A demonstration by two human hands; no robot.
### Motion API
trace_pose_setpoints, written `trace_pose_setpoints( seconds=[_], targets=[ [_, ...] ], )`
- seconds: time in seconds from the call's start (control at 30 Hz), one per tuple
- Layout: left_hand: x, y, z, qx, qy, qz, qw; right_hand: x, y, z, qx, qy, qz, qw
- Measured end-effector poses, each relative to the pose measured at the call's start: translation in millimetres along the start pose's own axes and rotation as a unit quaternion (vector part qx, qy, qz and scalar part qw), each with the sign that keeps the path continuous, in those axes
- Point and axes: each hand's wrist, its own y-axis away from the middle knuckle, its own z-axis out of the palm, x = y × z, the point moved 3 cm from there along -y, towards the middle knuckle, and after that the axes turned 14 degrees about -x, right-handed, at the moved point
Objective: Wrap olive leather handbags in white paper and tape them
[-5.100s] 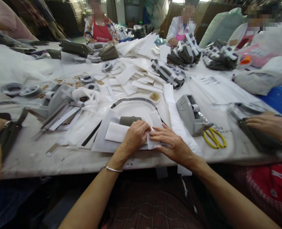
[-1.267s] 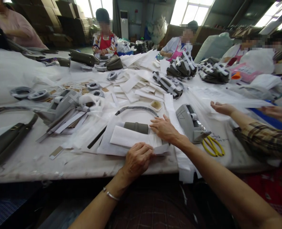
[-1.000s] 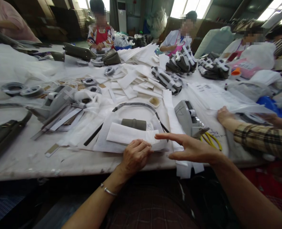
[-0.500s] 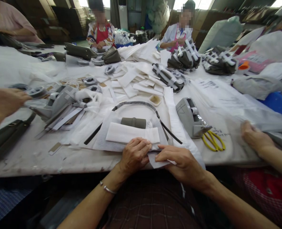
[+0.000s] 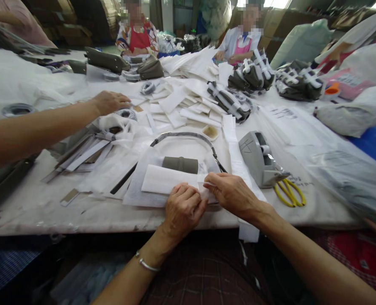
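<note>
My left hand (image 5: 183, 207) is curled, its fingers pressed on the near right end of a folded white paper strip (image 5: 165, 180). My right hand (image 5: 230, 192) pinches the same end of that strip between thumb and fingers. The strip lies on a larger white sheet (image 5: 137, 192) near the table's front edge. Just behind it rests a grey-green rolled leather piece (image 5: 180, 164), inside the arc of a dark curved strap (image 5: 184, 136).
A grey tape dispenser (image 5: 259, 159) and yellow scissors (image 5: 289, 192) lie to the right. A neighbour's arm (image 5: 48, 125) reaches in from the left over strips and tape rolls. Stacks of white paper (image 5: 181, 101) and wrapped grey bags (image 5: 251, 74) fill the middle; people sit across.
My right hand has moved up from the table edge onto the strip's end. The neighbour's arm on the left has stretched farther over the table. The hand at the right has left the view.
</note>
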Motion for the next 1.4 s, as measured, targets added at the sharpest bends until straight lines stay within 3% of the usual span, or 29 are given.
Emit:
trace_pose_setpoints(
  seconds=[0.17,0.27,0.57,0.67,0.83,0.97,1.27,1.33,1.4],
  targets=[
    [0.3,-7.0,2.9,0.003,-0.017,-0.054,0.998,16.6,-8.9,6.3,0.006,-0.075,0.054,0.996],
    [1.1,-10.9,6.0,0.000,-0.050,-0.079,0.996,23.8,-17.6,13.8,0.031,-0.123,0.042,0.991],
    [0.5,-14.1,8.1,0.001,-0.085,-0.098,0.992,31.8,-28.7,27.7,0.049,-0.137,0.074,0.987],
    [0.3,-11.7,7.5,-0.011,-0.081,-0.077,0.994,34.0,-28.2,29.9,0.055,-0.146,0.087,0.984],
    [0.4,-6.2,4.6,0.001,-0.049,0.017,0.999,36.2,-31.4,30.1,0.032,-0.165,0.088,0.982],
    [1.3,-4.3,4.3,-0.044,-0.016,0.092,0.995,37.4,-35.0,26.3,0.020,-0.170,0.105,0.980],
    [3.6,-5.7,5.7,-0.111,-0.021,0.042,0.993,35.2,-54.3,14.0,-0.009,-0.098,0.212,0.972],
    [3.3,-5.7,5.7,-0.110,-0.025,0.038,0.993,36.8,-52.5,7.1,0.006,-0.087,0.222,0.971],
    [2.4,-5.5,5.9,-0.103,-0.031,0.039,0.993,44.0,-38.7,-6.8,0.060,-0.102,0.214,0.970]
  ],
)
